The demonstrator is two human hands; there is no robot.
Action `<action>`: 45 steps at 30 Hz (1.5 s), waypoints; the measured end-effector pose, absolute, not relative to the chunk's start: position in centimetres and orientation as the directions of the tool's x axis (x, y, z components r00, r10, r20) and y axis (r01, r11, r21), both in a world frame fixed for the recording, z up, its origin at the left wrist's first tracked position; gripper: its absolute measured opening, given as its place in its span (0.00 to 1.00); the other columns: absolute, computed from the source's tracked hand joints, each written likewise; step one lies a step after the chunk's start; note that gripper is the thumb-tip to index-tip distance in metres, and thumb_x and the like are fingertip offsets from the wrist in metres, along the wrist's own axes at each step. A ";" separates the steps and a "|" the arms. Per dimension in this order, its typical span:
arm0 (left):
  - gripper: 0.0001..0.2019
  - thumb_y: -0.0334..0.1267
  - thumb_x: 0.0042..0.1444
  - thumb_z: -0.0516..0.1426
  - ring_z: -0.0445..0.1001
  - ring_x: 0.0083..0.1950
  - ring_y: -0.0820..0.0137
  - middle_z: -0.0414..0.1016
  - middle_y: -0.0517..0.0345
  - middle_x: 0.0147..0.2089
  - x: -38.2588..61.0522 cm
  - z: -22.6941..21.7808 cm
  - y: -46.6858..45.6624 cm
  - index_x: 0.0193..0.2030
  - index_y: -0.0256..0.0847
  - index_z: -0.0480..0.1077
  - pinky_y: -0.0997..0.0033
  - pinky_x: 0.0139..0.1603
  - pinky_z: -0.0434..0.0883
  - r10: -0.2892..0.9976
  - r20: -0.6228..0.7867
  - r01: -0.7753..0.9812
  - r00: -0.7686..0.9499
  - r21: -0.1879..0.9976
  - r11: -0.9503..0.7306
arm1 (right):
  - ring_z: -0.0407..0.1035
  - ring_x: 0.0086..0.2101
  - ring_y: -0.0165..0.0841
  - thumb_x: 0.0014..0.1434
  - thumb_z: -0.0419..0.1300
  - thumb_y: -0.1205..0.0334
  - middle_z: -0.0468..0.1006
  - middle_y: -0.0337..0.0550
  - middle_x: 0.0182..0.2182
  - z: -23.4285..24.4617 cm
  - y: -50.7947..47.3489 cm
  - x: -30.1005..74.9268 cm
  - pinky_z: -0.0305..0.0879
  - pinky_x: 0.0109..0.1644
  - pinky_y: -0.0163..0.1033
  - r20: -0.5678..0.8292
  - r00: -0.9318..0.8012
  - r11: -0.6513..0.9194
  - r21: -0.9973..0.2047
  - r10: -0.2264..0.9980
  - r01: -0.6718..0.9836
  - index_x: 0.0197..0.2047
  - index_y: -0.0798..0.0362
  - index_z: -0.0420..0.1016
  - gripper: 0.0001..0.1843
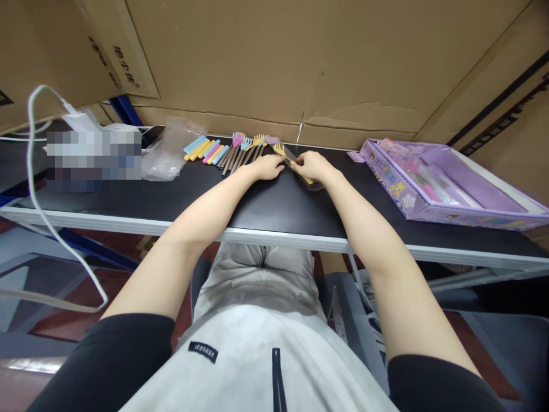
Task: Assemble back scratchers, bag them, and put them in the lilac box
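Observation:
Over the black tabletop, my right hand (315, 165) is closed on a back scratcher (279, 149) with a yellow claw-shaped head and a yellow handle. Clear plastic wrapping (317, 186) shows around it near my right fingers. My left hand (268, 166) sits just beside it, fingers bent and tips at the near side of the wrapping; what they pinch is hidden. Left of my hands lie several more back scratchers (234, 155) with pink, blue and yellow heads and dark rods. Next to them is a row of coloured handles (206, 150) in blue, yellow and pink.
A purple printed box (412, 200) with packaged items inside stands at the right. Crumpled clear bags (165, 157) lie at the left, near a white charger (83, 121) with its cable hanging over the table edge. Cardboard (266, 63) walls the back.

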State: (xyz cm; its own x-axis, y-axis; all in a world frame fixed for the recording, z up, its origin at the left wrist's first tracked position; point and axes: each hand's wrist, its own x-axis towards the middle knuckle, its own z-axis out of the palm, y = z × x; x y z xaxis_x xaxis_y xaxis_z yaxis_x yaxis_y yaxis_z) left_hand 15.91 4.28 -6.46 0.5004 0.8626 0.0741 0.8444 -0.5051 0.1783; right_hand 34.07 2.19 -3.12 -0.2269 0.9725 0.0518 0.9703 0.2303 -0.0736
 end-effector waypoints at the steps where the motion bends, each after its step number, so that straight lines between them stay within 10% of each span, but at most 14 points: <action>1: 0.32 0.36 0.76 0.48 0.64 0.85 0.60 0.62 0.45 0.85 15.9 -6.4 4.2 0.84 0.35 0.60 0.62 0.85 0.60 0.864 0.069 0.845 0.498 0.182 -0.502 | 0.79 0.63 0.53 0.76 0.60 0.54 0.84 0.62 0.62 -3.1 2.3 34.1 0.75 0.67 0.48 0.051 -0.219 0.222 -0.066 0.974 0.973 0.62 0.58 0.87 0.22; 33: 0.28 0.35 0.76 0.49 0.69 0.81 0.58 0.70 0.46 0.81 16.0 -6.3 4.0 0.77 0.35 0.72 0.62 0.83 0.63 0.850 0.089 0.841 0.519 0.126 -0.526 | 0.81 0.57 0.48 0.68 0.60 0.70 0.86 0.60 0.58 -3.2 3.2 35.7 0.76 0.62 0.44 0.058 -0.163 0.168 -0.110 0.985 0.980 0.65 0.61 0.83 0.25; 45: 0.29 0.37 0.76 0.49 0.66 0.83 0.60 0.67 0.48 0.82 15.9 -6.5 4.2 0.80 0.37 0.68 0.65 0.84 0.62 0.856 0.072 0.848 0.512 0.119 -0.517 | 0.76 0.65 0.53 0.72 0.59 0.76 0.81 0.72 0.63 4.2 0.6 42.1 0.70 0.64 0.49 0.193 0.030 -0.011 -0.097 0.981 0.995 0.70 0.71 0.78 0.25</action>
State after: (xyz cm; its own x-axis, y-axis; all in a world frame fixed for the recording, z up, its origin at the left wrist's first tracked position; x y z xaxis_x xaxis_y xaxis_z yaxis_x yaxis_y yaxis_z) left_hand 15.91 4.18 -6.45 0.5116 0.8562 0.0722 0.8478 -0.5167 0.1193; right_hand 42.06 0.62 4.21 0.0298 0.9808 0.1927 0.9952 -0.0111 -0.0973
